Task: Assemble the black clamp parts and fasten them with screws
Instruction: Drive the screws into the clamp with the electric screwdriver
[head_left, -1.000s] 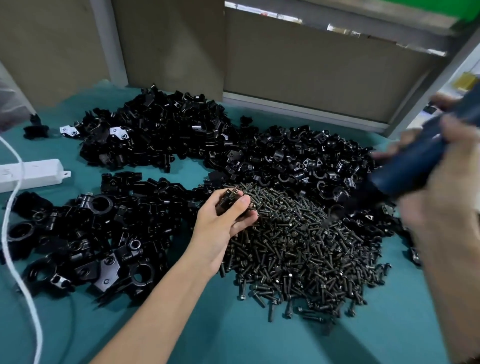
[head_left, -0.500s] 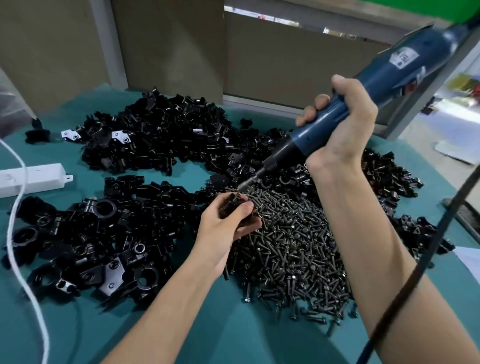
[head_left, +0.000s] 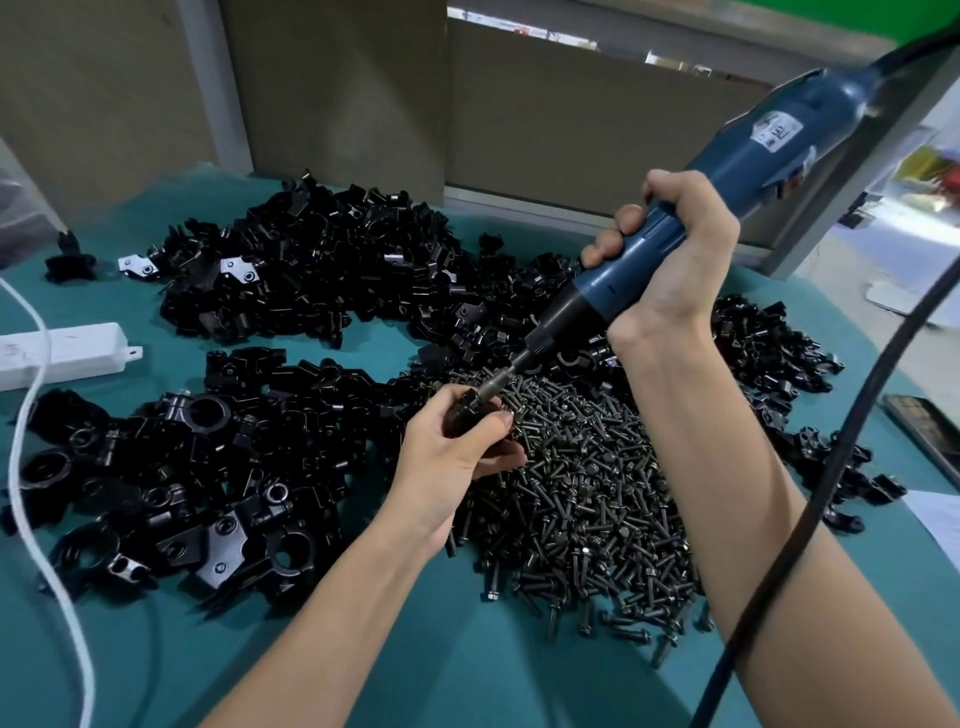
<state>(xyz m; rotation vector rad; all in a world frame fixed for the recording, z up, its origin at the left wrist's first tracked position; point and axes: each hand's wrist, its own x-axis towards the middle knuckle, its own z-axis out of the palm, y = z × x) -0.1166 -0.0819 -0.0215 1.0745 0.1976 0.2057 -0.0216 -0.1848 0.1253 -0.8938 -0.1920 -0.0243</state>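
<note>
1. The worktop (head_left: 467, 675) is covered in teal cloth and runs under everything in view.
2. A heap of black clamp parts (head_left: 311, 280) spreads across the far side of the worktop, from the left to behind the right forearm.
3. A second heap of larger black clamp bodies (head_left: 171, 478) with round bores lies at the near left, just left of the left forearm.
4. The pile of dark screws (head_left: 582, 499) sits in the middle, between the two forearms, touching the far heap at its upper edge.
5. The blue electric screwdriver (head_left: 727, 182) slants down from upper right towards the centre, its black cable (head_left: 810, 493) hanging in a loop past the right forearm.
6. The right hand (head_left: 670, 260) is wrapped fully round the screwdriver's lower body, fingers closed on it.
7. The left hand (head_left: 457, 457) hovers over the left edge of the screw pile, its grip closed: thumb and fingers pinch a small black clamp piece (head_left: 465, 415).
8. The screwdriver's metal bit (head_left: 493, 387) meets the top of that held piece; whether a screw sits under it I cannot tell.
9. A white power strip (head_left: 67, 348) lies at the far left, a white cord (head_left: 31, 467) curving from it towards the near edge.
</note>
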